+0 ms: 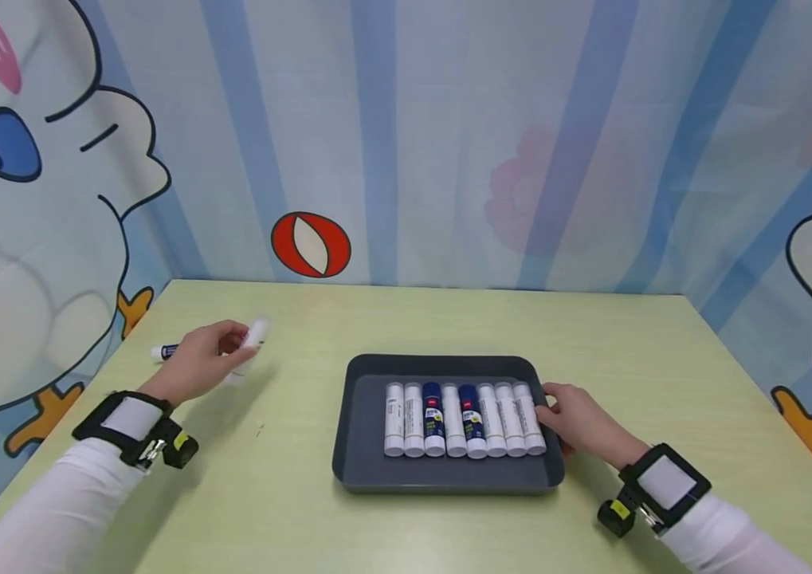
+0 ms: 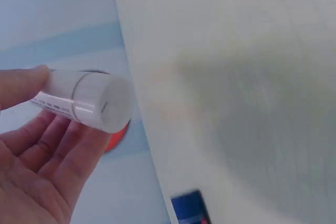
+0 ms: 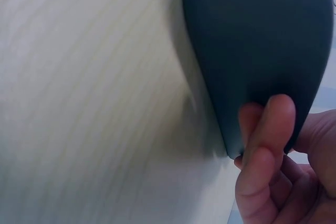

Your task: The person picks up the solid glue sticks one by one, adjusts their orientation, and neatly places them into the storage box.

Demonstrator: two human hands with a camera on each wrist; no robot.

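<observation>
My left hand (image 1: pixel 205 359) pinches a white glue stick (image 2: pixel 84 95) between thumb and fingers, above the left part of the table; the stick is slightly blurred in the head view. Behind that hand lies another glue stick (image 1: pixel 164 351), white and dark blue, partly hidden by the wrist. With my right hand (image 1: pixel 585 418) I grip the right rim of a dark grey tray (image 1: pixel 358 422), thumb over the edge and fingers at the outer side. In the tray several glue sticks (image 1: pixel 454 422) lie side by side in a row, mostly white, two with dark blue labels.
A pale yellow-green table (image 1: pixel 269 510) carries the tray near its middle. At its back edge hangs a light blue striped curtain (image 1: pixel 434 143) with cartoon prints. Inside the tray, grey floor shows left of the row.
</observation>
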